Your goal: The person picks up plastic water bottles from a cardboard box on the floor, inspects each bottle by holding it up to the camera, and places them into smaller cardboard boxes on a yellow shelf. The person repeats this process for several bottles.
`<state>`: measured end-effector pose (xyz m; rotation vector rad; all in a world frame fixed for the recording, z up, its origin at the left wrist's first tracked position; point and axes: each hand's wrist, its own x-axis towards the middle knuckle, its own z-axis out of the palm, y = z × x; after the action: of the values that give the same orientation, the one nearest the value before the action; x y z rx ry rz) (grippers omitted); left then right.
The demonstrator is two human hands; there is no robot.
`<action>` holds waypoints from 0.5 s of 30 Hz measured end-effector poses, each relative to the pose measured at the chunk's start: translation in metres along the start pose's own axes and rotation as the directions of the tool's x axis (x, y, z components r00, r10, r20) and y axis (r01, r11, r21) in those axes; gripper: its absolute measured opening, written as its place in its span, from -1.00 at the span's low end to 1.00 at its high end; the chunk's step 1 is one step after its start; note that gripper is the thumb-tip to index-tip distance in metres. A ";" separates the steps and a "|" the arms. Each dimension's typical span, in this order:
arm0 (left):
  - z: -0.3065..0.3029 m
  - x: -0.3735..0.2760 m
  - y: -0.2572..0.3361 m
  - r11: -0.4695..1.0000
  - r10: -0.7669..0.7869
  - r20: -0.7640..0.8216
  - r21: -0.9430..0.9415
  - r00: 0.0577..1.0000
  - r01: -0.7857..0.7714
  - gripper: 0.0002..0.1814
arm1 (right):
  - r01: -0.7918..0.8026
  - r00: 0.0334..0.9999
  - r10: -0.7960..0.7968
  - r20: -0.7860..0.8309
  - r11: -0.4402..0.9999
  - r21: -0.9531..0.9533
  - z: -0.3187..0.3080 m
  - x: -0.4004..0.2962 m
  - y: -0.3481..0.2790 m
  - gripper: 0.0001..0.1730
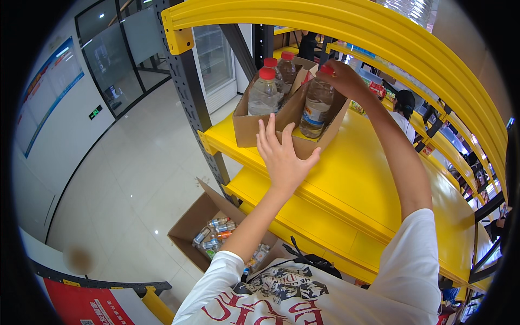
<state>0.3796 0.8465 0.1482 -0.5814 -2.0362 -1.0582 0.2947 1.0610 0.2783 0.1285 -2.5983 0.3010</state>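
Observation:
My right hand (346, 80) grips the red cap of a clear plastic bottle (317, 106). That bottle stands nearly upright in the right compartment of a divided cardboard box (251, 133). In the left compartment are three clear bottles with red caps, the nearest bottle (263, 97) in front of the others. My left hand (282, 162) is before the box's front wall with fingers spread and nothing in it; whether a fingertip touches the cardboard I cannot tell. The box rests near the left end of a yellow metal shelf (357, 162).
A dark perforated post (191, 87) and a yellow crossbeam (325, 16) frame the shelf. Below lies another yellow shelf board (308, 215). An open carton (189, 231) of small bottles stands on the floor (134, 195). Beyond the rack is a person in a dark cap (405, 99).

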 end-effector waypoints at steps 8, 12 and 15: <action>0.000 0.002 -0.002 0.999 0.034 0.011 0.018 0.999 -0.034 -0.30 | 0.072 0.997 -0.067 -0.041 0.986 0.148 -0.004 -0.016 -0.038 -0.37; 0.003 0.001 -0.005 0.999 0.017 0.008 -0.037 1.000 -0.017 -0.29 | 0.073 0.997 -0.067 -0.037 0.982 0.173 -0.005 -0.019 -0.053 -0.38; 0.002 0.000 -0.004 1.000 0.025 0.008 -0.007 1.000 -0.025 -0.29 | 0.129 0.991 -0.120 -0.058 0.968 0.217 -0.003 -0.020 -0.050 -0.37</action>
<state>0.3758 0.8457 0.1452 -0.6142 -2.0283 -1.0506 0.3208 1.0139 0.2802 0.3576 -2.4933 0.5394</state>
